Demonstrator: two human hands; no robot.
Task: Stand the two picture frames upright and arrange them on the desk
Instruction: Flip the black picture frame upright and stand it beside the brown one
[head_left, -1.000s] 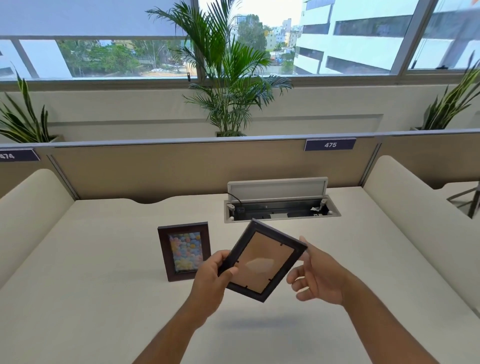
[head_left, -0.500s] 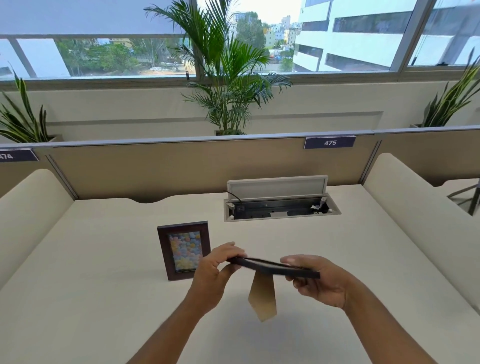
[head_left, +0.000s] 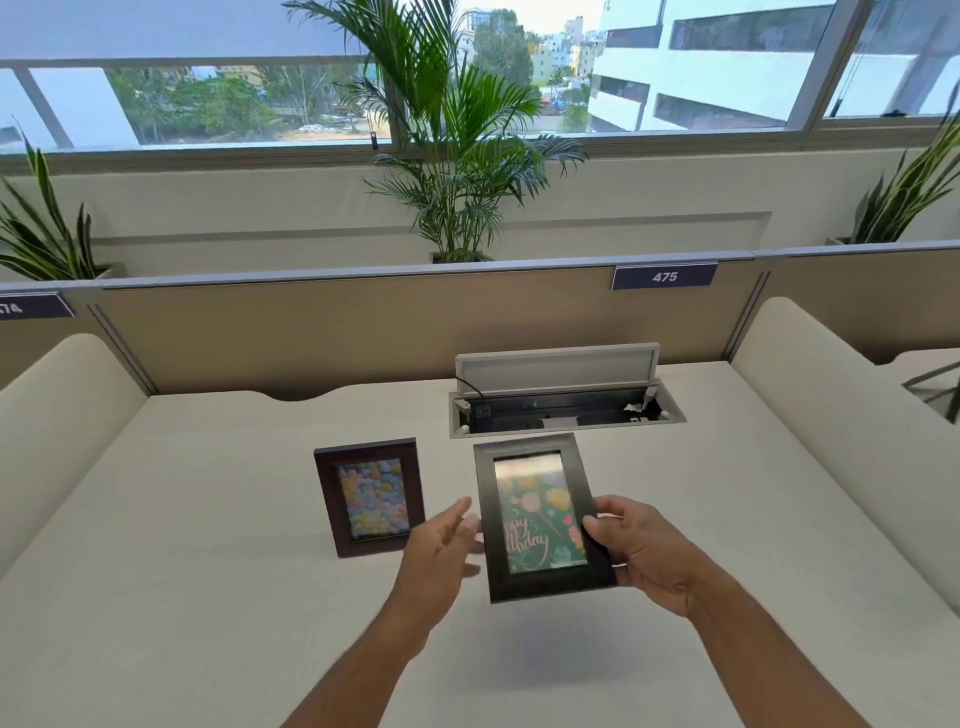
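A brown wooden picture frame with a pastel flower print (head_left: 370, 498) stands upright on the cream-white desk (head_left: 208, 597), left of centre, facing the near edge and leaning back slightly. Just to its right, a black rectangular picture frame holding a dark green birthday card with pink lettering (head_left: 540, 517) is held above the desk with its face turned up toward the camera; its shadow falls on the surface below it. The right hand (head_left: 647, 553) is clamped on this frame's right edge, thumb lying over the front of the border and fingers curled behind. The left hand (head_left: 441, 545) is beside the frame's left edge with its fingers spread and loose; it is blurred, and whether it touches the frame cannot be told. The black frame is near the brown one but apart from it, with the left hand between them. Farther back on the desk, just beyond the top of the black frame, a grey metal cable box with its lid raised (head_left: 563, 392) is sunk into the surface. Behind it runs a tan partition panel (head_left: 363, 332) bearing a dark label reading 475 (head_left: 665, 276), and beyond that a green palm plant (head_left: 457, 156) stands before the window.
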